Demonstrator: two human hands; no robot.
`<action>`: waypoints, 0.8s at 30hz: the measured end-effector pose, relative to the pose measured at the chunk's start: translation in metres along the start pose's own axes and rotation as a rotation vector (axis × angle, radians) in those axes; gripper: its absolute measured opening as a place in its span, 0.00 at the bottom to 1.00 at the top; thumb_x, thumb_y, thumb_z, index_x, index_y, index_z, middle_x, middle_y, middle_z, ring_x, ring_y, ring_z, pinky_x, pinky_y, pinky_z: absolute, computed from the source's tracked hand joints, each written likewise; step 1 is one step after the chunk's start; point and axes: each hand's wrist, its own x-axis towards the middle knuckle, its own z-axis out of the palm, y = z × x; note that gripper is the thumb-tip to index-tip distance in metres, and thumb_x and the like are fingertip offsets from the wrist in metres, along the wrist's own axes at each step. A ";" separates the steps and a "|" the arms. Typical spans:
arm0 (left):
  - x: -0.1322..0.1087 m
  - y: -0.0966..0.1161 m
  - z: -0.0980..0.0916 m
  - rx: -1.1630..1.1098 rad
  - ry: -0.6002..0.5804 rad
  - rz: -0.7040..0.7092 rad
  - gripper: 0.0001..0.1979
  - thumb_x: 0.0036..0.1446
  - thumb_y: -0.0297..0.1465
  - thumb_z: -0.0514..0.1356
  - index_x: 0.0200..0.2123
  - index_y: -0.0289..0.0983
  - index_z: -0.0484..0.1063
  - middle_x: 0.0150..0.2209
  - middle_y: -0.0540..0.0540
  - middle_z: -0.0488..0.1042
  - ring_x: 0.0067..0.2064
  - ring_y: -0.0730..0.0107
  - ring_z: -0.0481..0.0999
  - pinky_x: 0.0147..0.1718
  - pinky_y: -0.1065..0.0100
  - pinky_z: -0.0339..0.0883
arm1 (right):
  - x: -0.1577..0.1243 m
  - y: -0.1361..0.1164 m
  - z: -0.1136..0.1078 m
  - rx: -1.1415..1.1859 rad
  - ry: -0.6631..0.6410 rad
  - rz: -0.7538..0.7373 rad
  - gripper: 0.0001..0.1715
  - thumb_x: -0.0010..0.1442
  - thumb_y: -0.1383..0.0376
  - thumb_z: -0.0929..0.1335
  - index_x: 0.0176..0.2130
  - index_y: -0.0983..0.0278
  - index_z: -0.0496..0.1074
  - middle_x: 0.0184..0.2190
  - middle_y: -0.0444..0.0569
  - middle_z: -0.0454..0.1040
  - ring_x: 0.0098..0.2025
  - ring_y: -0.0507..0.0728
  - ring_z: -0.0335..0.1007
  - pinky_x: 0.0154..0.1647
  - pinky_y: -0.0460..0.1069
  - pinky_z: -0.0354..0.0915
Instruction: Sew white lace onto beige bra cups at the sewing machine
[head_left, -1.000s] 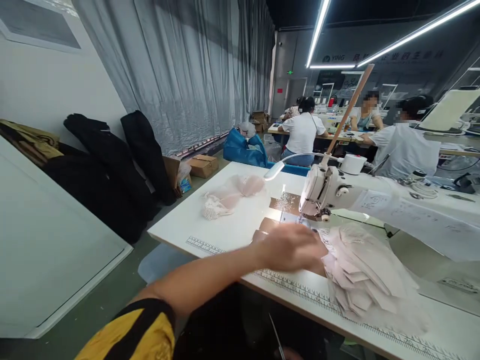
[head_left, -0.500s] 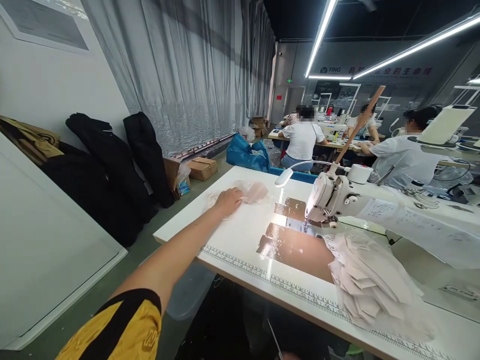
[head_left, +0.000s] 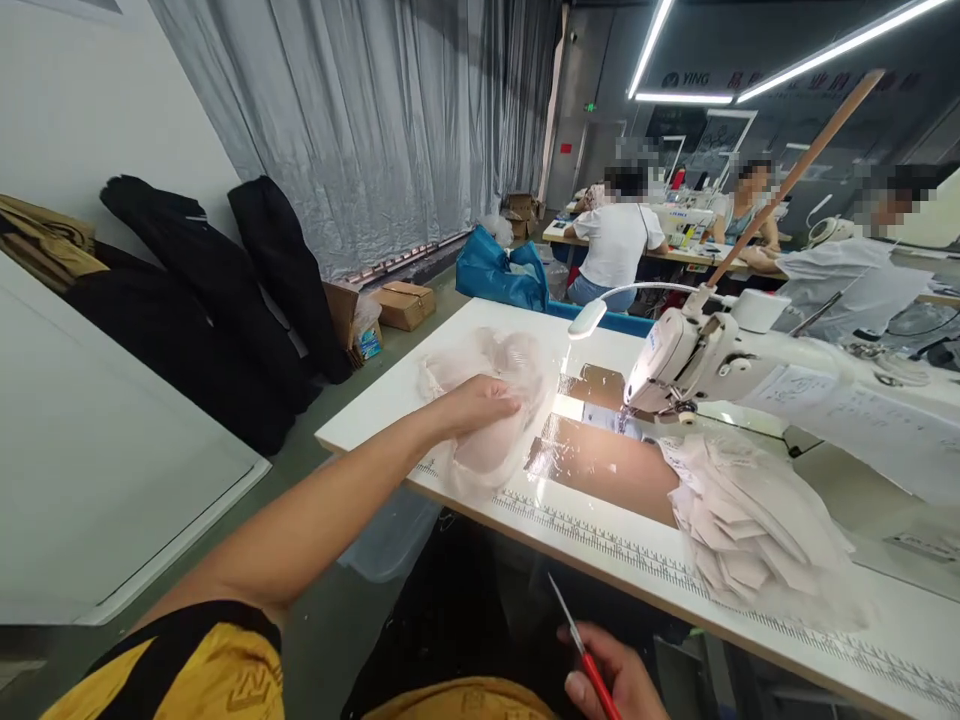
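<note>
Because left fingers (head_left: 507, 398) pinch thin cloth (head_left: 484, 452) beneath them, hard pulling may tear it; right fingers (head_left: 602, 642) hold red-handled tool (head_left: 598, 683).

We read "YING" on the back wall (head_left: 697, 122), then reddish Chinese characters, first one 品, others partly behind the pole (head_left: 795, 178). Far white machine (head_left: 686, 222): looks like "JUKI". Ruler scale (head_left: 585, 532): digits too small for us. Handwritten note (head_left: 799, 388): illegible. Green sign (head_left: 590, 107): unreadable.
</note>
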 end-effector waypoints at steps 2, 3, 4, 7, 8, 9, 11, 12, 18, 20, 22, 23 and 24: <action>-0.032 -0.008 0.019 -0.288 -0.082 -0.061 0.18 0.59 0.43 0.57 0.40 0.33 0.74 0.34 0.43 0.78 0.32 0.64 0.78 0.29 0.69 0.69 | 0.003 -0.014 -0.007 -0.018 -0.013 -0.051 0.33 0.54 0.41 0.67 0.46 0.64 0.74 0.21 0.42 0.59 0.24 0.52 0.52 0.24 0.47 0.53; -0.047 -0.013 0.029 -0.440 -0.105 -0.108 0.18 0.57 0.44 0.59 0.40 0.34 0.73 0.33 0.44 0.78 0.31 0.66 0.77 0.28 0.70 0.68 | 0.004 -0.022 -0.010 -0.032 -0.019 -0.076 0.32 0.54 0.42 0.67 0.46 0.63 0.73 0.22 0.42 0.59 0.25 0.52 0.52 0.24 0.47 0.53; -0.062 -0.018 0.039 -0.574 -0.116 -0.156 0.19 0.55 0.44 0.62 0.40 0.34 0.73 0.32 0.45 0.77 0.30 0.68 0.76 0.28 0.71 0.67 | 0.005 -0.031 -0.012 -0.045 -0.022 -0.098 0.32 0.54 0.42 0.67 0.47 0.63 0.73 0.23 0.42 0.59 0.25 0.52 0.52 0.25 0.47 0.53; -0.097 -0.033 0.066 -0.741 -0.105 -0.229 0.19 0.54 0.45 0.64 0.37 0.33 0.73 0.28 0.49 0.75 0.27 0.73 0.71 0.27 0.73 0.65 | 0.009 -0.055 -0.017 -0.065 -0.069 -0.133 0.29 0.56 0.46 0.68 0.47 0.63 0.73 0.25 0.43 0.61 0.27 0.52 0.54 0.27 0.47 0.56; -0.105 -0.036 0.073 -0.749 -0.095 -0.229 0.19 0.54 0.45 0.63 0.37 0.33 0.73 0.28 0.49 0.74 0.27 0.73 0.71 0.28 0.73 0.64 | 0.011 -0.062 -0.017 -0.062 -0.091 -0.133 0.28 0.57 0.47 0.68 0.48 0.63 0.72 0.25 0.43 0.61 0.27 0.52 0.54 0.27 0.47 0.56; -0.111 -0.039 0.078 -0.752 -0.087 -0.227 0.20 0.55 0.45 0.63 0.36 0.32 0.73 0.28 0.49 0.74 0.27 0.73 0.70 0.28 0.73 0.64 | 0.012 -0.068 -0.016 -0.060 -0.105 -0.130 0.26 0.57 0.48 0.68 0.48 0.63 0.72 0.25 0.43 0.61 0.27 0.52 0.54 0.27 0.47 0.56; -0.119 -0.043 0.086 -0.762 -0.066 -0.228 0.19 0.55 0.45 0.62 0.35 0.32 0.74 0.29 0.48 0.74 0.28 0.73 0.69 0.28 0.73 0.63 | 0.016 -0.076 -0.013 -0.058 -0.128 -0.104 0.23 0.58 0.49 0.68 0.45 0.63 0.73 0.25 0.42 0.61 0.27 0.51 0.53 0.27 0.46 0.55; -0.121 -0.044 0.088 -0.775 -0.053 -0.233 0.19 0.55 0.45 0.63 0.34 0.32 0.74 0.29 0.48 0.73 0.28 0.74 0.69 0.28 0.74 0.63 | 0.017 -0.080 -0.011 -0.059 -0.139 -0.085 0.22 0.58 0.50 0.68 0.43 0.63 0.73 0.25 0.42 0.60 0.27 0.51 0.53 0.27 0.46 0.55; -0.131 -0.055 0.092 -0.807 -0.026 -0.249 0.18 0.55 0.43 0.63 0.29 0.32 0.73 0.24 0.52 0.69 0.25 0.78 0.63 0.23 0.77 0.57 | 0.028 -0.090 0.001 -0.097 -0.203 -0.053 0.16 0.59 0.52 0.69 0.38 0.63 0.71 0.25 0.41 0.62 0.28 0.52 0.56 0.29 0.46 0.56; -0.135 -0.060 0.093 -0.778 -0.031 -0.242 0.17 0.56 0.43 0.62 0.31 0.32 0.74 0.25 0.51 0.70 0.25 0.77 0.64 0.24 0.76 0.58 | 0.032 -0.091 0.005 -0.143 -0.191 -0.075 0.18 0.58 0.52 0.69 0.40 0.63 0.72 0.26 0.43 0.66 0.29 0.52 0.59 0.30 0.46 0.58; -0.137 -0.063 0.094 -0.748 -0.028 -0.227 0.17 0.57 0.43 0.62 0.34 0.32 0.75 0.27 0.49 0.72 0.27 0.75 0.66 0.25 0.75 0.60 | 0.036 -0.093 0.008 -0.215 -0.167 -0.102 0.20 0.57 0.52 0.70 0.43 0.64 0.73 0.29 0.45 0.71 0.31 0.54 0.63 0.32 0.47 0.60; -0.138 -0.065 0.095 -0.739 -0.024 -0.217 0.17 0.57 0.43 0.61 0.35 0.32 0.76 0.29 0.48 0.73 0.28 0.74 0.67 0.26 0.75 0.61 | 0.038 -0.094 0.010 -0.257 -0.157 -0.115 0.22 0.56 0.52 0.71 0.44 0.64 0.73 0.31 0.46 0.73 0.32 0.55 0.65 0.33 0.47 0.62; -0.139 -0.066 0.095 -0.731 -0.020 -0.206 0.17 0.57 0.42 0.61 0.37 0.32 0.76 0.29 0.47 0.74 0.29 0.73 0.68 0.27 0.75 0.62 | 0.040 -0.095 0.011 -0.298 -0.146 -0.126 0.23 0.56 0.51 0.71 0.45 0.64 0.73 0.33 0.47 0.74 0.33 0.56 0.67 0.34 0.48 0.63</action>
